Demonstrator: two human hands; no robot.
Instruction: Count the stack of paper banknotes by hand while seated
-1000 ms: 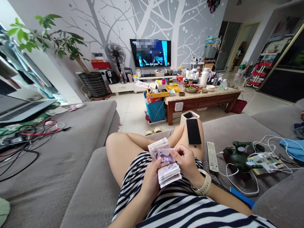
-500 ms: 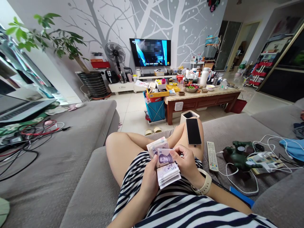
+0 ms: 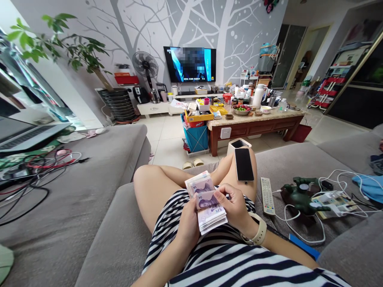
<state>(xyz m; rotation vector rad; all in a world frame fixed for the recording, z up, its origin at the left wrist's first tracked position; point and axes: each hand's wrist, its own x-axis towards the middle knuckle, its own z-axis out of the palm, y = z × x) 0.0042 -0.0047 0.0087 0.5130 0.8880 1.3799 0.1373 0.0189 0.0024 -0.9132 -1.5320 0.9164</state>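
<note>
A stack of purple banknotes (image 3: pixel 212 220), marked with a 5, is bent over in my hands above my lap. My left hand (image 3: pixel 188 223) is closed round the stack's left side, thumb on top. At the right, my right hand (image 3: pixel 235 205) pinches the edge of one banknote (image 3: pixel 206 200) between thumb and fingers. The far part of the stack fans out beyond my hands, with several note edges showing. On my right leg rests a phone (image 3: pixel 243 164) with a dark screen, just beyond my right hand.
Right of my leg on the grey sofa (image 3: pixel 116 235) lie a remote control (image 3: pixel 267 196), a dark green figurine (image 3: pixel 303 197) and a power strip (image 3: pixel 335 205) with white cables. Tangled cables (image 3: pixel 32 179) and a laptop (image 3: pixel 28 135) are at the left. A cluttered coffee table (image 3: pixel 257 129) stands ahead.
The banknote pinched in my right hand has tipped down and toward me, showing more of the note behind it. My left hand keeps hold of the stack.
</note>
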